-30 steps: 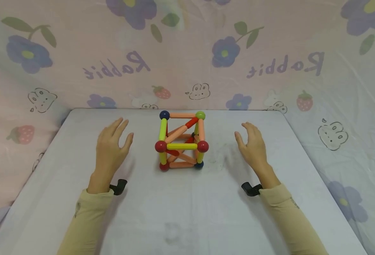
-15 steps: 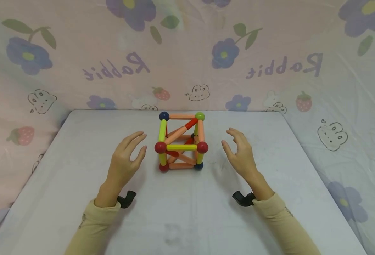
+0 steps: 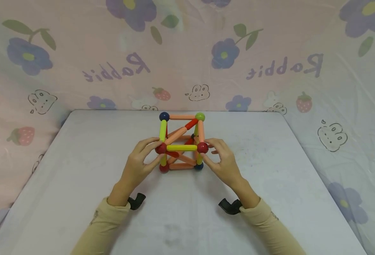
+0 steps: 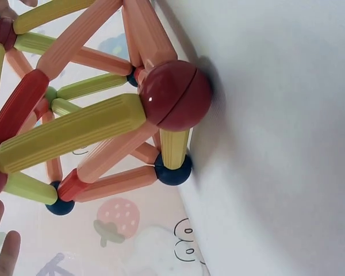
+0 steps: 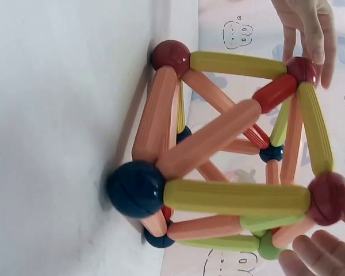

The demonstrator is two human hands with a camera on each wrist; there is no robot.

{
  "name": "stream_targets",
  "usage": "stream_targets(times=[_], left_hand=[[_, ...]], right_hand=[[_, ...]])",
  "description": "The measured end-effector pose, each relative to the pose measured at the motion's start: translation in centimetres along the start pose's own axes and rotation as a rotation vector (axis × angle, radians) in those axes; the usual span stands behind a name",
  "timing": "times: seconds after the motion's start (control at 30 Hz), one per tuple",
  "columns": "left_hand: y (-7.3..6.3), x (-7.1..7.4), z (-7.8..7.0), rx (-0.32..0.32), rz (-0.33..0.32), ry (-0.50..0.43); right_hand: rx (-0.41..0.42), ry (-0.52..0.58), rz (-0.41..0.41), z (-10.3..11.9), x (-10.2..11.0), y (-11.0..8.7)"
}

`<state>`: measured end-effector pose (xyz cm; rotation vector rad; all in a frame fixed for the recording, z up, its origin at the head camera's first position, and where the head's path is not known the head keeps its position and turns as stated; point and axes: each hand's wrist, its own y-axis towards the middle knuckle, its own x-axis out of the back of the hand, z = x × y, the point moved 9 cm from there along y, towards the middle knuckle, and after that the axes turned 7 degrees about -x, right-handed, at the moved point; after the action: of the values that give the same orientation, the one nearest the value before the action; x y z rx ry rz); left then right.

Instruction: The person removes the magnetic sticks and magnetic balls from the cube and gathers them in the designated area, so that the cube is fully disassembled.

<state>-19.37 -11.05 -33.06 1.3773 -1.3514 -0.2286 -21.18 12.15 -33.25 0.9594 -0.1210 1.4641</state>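
Cube-shaped frame of coloured sticks and balls (image 3: 182, 148), standing upright on the worktop, toward its far side and around the middle from left to right. Seen from the left wrist, its near left lower ball, red (image 4: 175, 95), sits on the surface; from the right wrist, so does the near right lower one, blue (image 5: 135, 190). A diagonal bar (image 3: 176, 135), orange running into red, crosses the top face.

Both hands at the near upper corners. Left hand (image 3: 137, 162): fingers and thumb pinching the left red ball (image 3: 160, 148) from its far and near sides. Right hand (image 3: 224, 164): same pinch on the right red ball (image 3: 202, 148). How firm, I can't tell.

Step in hand, as I judge it: taking hold of the frame two-handed. Nothing looks lifted; the lower balls rest where they stand. Any move from here would call for even pressure on both corners and the hands kept level, since an uneven tug might pop a stick from its ball.

Further out: tan sleeves (image 3: 101, 228), a black fitting (image 3: 137, 201) at each wrist, white worktop (image 3: 264, 148) all round. Beyond, a hanging cloth (image 3: 181, 49) printed with flowers, rabbits and strawberries.
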Motion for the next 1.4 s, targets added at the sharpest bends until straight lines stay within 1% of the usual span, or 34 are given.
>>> stream_targets(times=[0.2,0.3,0.43,0.57,0.8,1.13,1.27,1.4], left_hand=[[-0.1,-0.3,-0.1,-0.038,-0.032,0.04],[-0.1,-0.4,0.0,-0.04,-0.039,0.035],[0.0,-0.4,0.1,-0.033,-0.045,0.02],[0.0,-0.3,0.2,-0.024,-0.047,0.01],[0.0,-0.4,0.2,-0.016,-0.048,-0.008],[0.0,-0.4,0.3,-0.009,-0.054,-0.018],[0.0,-0.4,0.2,-0.012,-0.055,-0.027],[0.0,-0.4,0.2,-0.01,-0.056,-0.034]], right_hand=[[0.015,-0.069,-0.038,0.4,-1.1,0.2],[0.01,-0.075,-0.062,0.4,-1.2,0.4],[0.002,-0.05,-0.072,0.4,-1.3,0.6],[0.011,-0.023,-0.083,0.4,-1.4,0.8],[0.041,-0.003,-0.146,0.4,-1.3,1.0],[0.027,-0.019,-0.188,0.0,-1.4,1.6],[0.016,-0.009,-0.203,-0.1,-1.3,1.6],[0.007,-0.007,-0.202,-0.2,-1.3,1.6]])
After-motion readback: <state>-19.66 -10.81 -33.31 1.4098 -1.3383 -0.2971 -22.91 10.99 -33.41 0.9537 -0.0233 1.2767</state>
